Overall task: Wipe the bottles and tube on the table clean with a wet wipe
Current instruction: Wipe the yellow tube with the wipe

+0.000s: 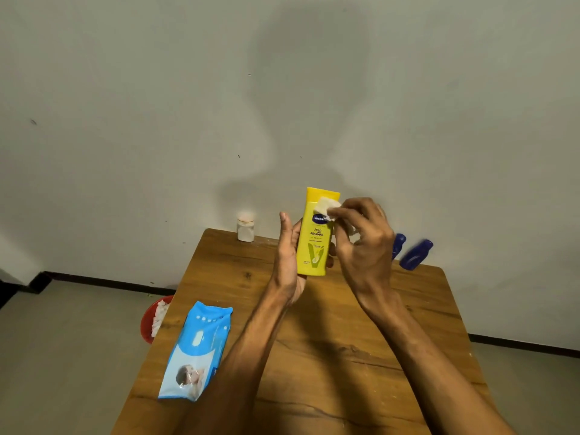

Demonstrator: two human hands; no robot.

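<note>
Bottle (317, 243) is upright, long axis vertical; left grip (288, 255) curls round it, right grip (364, 243) pinches wipe (326, 205) against its top.

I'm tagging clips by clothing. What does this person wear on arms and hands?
The left forearm and right forearm are bare to the frame's edge, no sleeves. The left hand and right hand wear no gloves; no watch, bracelet or ring shows.

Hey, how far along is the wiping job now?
Nothing looks clearly finished. In hand: the left hand holds the yellow bottle while the right hand pinches a wet wipe against its top. Left: the blue bottle, a second blue bottle and the white jar at the far edge of the table.
</note>
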